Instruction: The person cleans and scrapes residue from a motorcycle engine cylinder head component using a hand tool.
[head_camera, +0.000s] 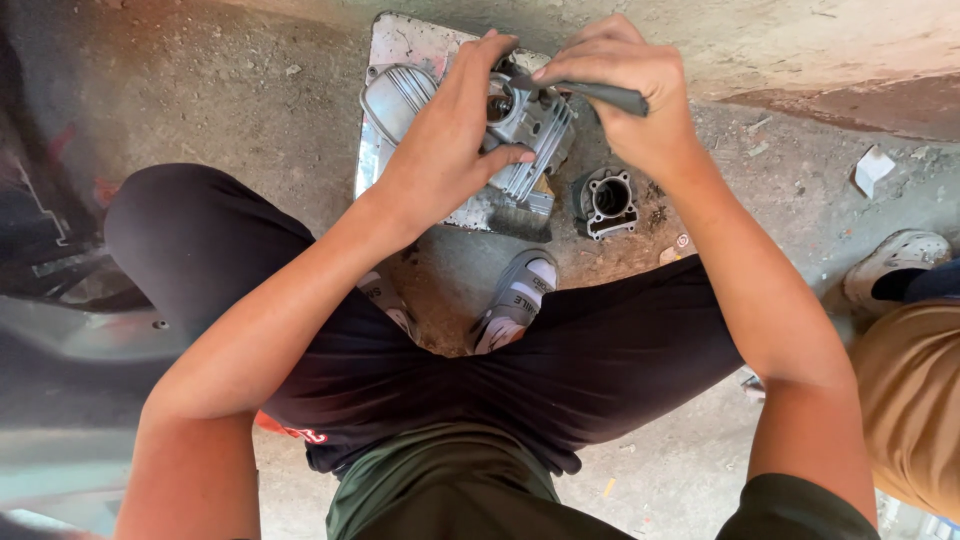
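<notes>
Cylinder head (528, 128), a finned grey metal engine part, is sitting on a pale metal tray (405, 45) on the dusty ground, straight ahead of your knees. You are clamping your left hand (450, 135) over its near side, fingers curled round the casting and the thumb pressing against the fins. Your right hand (625, 85) is closing tightly around a dark-handled tool (600, 95), whose tip is reaching into the top of the part beside your left fingertips; the tip itself is hidden by your fingers.

Just to the right of the tray, a dark cylinder block (605, 203) is lying on the ground, apart from both hands. A grey sandal (515, 300) is showing between your thighs, below the tray. At the right edge, another person's shoe (895, 262) and tan-clad leg (915, 400) are coming into view.

You are squatting with knees spread, both forearms stretching forward and converging over the part, wrists bending inward.
</notes>
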